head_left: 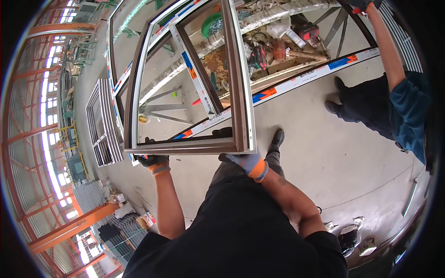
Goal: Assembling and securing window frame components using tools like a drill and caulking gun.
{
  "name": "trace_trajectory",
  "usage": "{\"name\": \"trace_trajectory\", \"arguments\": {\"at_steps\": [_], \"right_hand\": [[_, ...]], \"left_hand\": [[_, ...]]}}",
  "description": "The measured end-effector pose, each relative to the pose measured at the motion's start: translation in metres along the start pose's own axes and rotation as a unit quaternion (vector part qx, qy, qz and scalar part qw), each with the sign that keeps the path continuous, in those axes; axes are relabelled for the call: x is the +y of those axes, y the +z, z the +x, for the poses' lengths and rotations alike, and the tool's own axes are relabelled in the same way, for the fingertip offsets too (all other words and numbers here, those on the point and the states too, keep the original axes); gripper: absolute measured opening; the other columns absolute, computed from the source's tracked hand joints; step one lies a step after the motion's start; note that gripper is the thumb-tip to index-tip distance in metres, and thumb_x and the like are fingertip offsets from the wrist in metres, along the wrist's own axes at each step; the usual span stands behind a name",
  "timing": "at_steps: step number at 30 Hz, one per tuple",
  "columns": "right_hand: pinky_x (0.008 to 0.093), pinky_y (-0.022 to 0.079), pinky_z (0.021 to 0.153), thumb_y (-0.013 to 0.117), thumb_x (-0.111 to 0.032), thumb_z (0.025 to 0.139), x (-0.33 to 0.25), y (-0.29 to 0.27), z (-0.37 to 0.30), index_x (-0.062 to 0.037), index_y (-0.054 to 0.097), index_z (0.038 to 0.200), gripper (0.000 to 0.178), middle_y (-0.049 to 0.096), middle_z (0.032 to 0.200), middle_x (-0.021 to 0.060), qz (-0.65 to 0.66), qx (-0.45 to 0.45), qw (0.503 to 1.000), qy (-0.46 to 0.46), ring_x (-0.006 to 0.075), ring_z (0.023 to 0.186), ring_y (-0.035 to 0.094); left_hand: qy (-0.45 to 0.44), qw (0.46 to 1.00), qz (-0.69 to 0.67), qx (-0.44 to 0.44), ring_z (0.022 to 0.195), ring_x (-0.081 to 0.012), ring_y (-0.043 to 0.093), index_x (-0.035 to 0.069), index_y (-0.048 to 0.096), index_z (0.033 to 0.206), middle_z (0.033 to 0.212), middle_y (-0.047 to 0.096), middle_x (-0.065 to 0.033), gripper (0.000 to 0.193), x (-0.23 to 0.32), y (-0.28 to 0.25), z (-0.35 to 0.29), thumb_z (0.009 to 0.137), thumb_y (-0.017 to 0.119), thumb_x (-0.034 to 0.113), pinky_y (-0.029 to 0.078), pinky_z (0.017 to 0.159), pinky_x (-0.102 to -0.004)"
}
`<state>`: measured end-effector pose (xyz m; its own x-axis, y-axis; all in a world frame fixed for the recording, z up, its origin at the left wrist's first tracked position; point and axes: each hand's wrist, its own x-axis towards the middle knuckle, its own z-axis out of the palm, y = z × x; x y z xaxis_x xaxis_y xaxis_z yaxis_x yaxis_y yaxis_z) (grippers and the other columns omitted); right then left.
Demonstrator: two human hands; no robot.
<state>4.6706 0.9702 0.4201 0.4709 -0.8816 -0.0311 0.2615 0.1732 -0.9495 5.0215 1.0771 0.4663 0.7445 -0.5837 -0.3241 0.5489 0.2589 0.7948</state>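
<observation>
Brown window frame [190,150] clamped by its near rail

We hold it before us, over the desk's [273,13] near left side; our left hand [155,162] and right hand [251,164] are closed around that rail, close to its corners. We judge it stiff, unwieldy and fairly heavy, its smooth faces perhaps slippery, so these corners seem the soundest hold. A larger filmed frame [320,72] appears to lie across the desk, above a drill [258,56]; a co-worker's hand [365,4] is near its right end. Pale floor [324,162] spreads around us.
</observation>
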Motion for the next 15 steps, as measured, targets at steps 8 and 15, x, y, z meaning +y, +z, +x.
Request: {"name": "trace_trajectory", "arguments": {"at_steps": [8, 15], "right_hand": [[0.0374, 0.044, 0.102, 0.084, -0.027, 0.073, -0.035, -0.012, 0.002, -0.0057, 0.051, 0.133, 0.072, 0.06, 0.125, 0.0125, 0.0, -0.02, 1.0, -0.005, 0.0282, 0.119, 0.056], [0.0364, 0.041, 0.103, 0.075, -0.016, 0.08, -0.061, -0.055, -0.008, 0.0026, 0.048, 0.135, 0.064, 0.055, 0.134, 0.0164, 0.086, -0.117, 0.989, 0.013, 0.024, 0.121, 0.053]], "left_hand": [[-0.029, 0.994, -0.054, -0.088, 0.109, -0.0289, 0.056, 0.006, 0.059, 0.123, 0.116, 0.062, -0.008, 0.076, -0.005, 0.02, -0.008, 0.083, 0.042, 0.068, 0.043, 0.099, -0.0507], [-0.079, 0.986, -0.14, -0.039, 0.104, -0.0277, 0.058, 0.003, 0.06, 0.112, 0.105, 0.061, -0.0105, 0.07, -0.006, 0.032, -0.012, 0.081, 0.047, 0.064, 0.045, 0.096, -0.0472]]}}
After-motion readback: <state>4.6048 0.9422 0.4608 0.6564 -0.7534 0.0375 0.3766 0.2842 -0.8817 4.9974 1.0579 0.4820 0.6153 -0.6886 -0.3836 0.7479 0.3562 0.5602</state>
